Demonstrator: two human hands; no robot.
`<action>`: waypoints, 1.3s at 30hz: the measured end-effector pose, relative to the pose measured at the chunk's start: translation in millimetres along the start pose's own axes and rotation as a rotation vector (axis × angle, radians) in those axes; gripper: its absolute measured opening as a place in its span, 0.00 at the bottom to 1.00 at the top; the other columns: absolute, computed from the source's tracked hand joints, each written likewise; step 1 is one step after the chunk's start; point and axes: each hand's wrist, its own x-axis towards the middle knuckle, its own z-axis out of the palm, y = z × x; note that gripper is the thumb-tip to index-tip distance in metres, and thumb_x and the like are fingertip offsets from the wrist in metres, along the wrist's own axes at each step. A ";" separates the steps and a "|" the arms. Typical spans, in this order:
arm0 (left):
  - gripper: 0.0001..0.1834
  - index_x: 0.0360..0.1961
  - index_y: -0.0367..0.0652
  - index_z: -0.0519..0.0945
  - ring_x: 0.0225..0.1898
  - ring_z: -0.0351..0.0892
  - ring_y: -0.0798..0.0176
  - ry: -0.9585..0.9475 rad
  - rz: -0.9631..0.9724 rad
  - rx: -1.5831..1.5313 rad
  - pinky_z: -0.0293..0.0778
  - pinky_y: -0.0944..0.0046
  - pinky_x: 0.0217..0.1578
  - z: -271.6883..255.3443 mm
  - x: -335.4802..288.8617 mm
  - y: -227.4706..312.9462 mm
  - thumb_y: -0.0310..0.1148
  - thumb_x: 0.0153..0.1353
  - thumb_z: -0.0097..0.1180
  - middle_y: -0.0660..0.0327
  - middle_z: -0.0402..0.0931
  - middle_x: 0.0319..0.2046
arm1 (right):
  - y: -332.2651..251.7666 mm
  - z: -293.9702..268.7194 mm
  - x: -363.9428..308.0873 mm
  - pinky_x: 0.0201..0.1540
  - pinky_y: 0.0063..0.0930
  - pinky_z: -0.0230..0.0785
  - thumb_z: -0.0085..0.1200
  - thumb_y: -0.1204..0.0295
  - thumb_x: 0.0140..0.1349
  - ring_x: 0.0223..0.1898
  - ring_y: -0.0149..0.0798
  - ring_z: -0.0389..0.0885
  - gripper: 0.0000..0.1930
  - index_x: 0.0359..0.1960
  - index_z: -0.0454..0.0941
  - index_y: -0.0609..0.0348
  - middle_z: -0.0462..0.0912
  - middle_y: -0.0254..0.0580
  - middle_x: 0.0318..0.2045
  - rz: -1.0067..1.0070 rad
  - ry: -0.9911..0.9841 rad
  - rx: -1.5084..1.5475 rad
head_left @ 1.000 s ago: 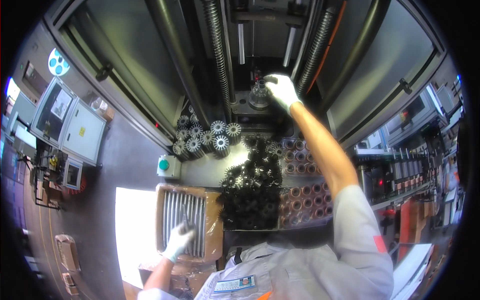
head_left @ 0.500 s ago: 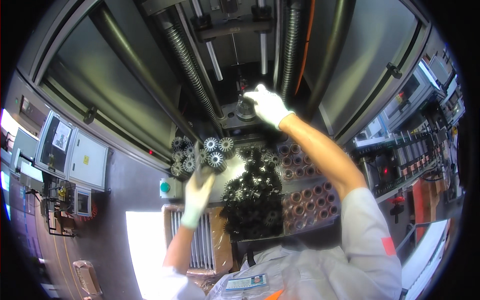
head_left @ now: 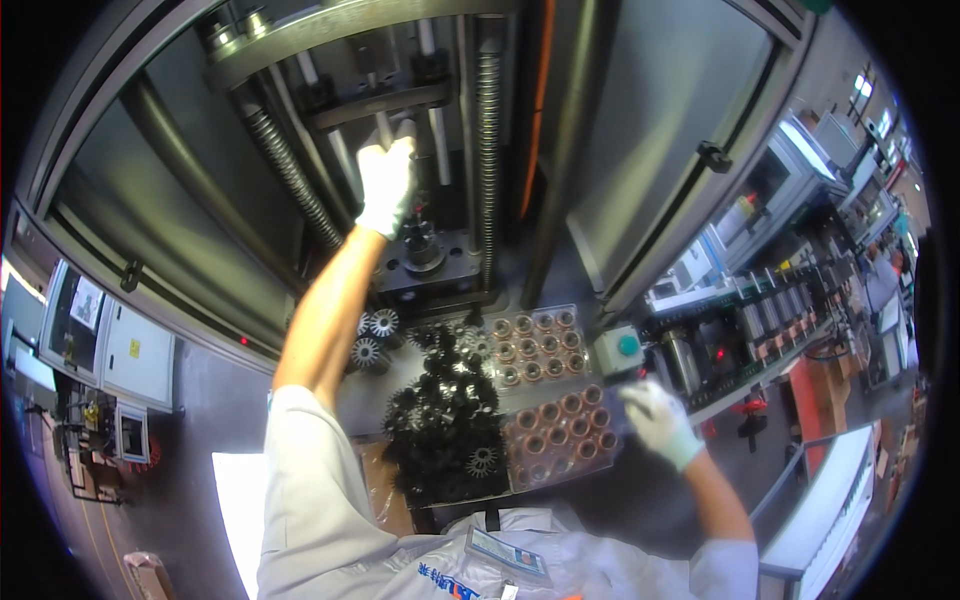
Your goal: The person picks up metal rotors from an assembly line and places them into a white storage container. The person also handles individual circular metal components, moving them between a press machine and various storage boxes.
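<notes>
My left hand [head_left: 388, 185], in a white glove, reaches up inside the press, just below its crossbar [head_left: 385, 104]. Its fingers are closed around a grey piece whose kind I cannot make out. Below that hand, the round metal fixture [head_left: 422, 254] stands on the press base. My gloved right hand [head_left: 662, 428] is out to the right, beside the clear tray of copper-coloured rings [head_left: 565, 440] and below the box with a green button [head_left: 627, 345]. Motion blurs its fingers, and I see nothing held in it.
A pile of black toothed pieces [head_left: 445, 400] covers the middle of the bench. Slotted metal stacks [head_left: 366, 350] stand left of it, partly behind my left arm. Another ring tray [head_left: 540, 345] lies farther back. Vertical rods and a ribbed hose [head_left: 488, 150] flank the press space.
My left hand has gone from the slotted stacks up into the press. The right hand has left the fixture and come back toward me on the right. The view has shifted.
</notes>
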 end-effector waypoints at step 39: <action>0.20 0.52 0.33 0.82 0.50 0.83 0.47 -0.684 0.118 1.059 0.75 0.56 0.54 283.5 -313.9 -56.1 0.35 0.63 0.62 0.46 0.83 0.48 | 282.7 -69.0 -469.2 0.37 0.26 0.76 0.53 0.69 0.69 0.30 0.26 0.80 0.16 0.55 0.82 0.59 0.87 0.38 0.37 0.806 0.497 0.682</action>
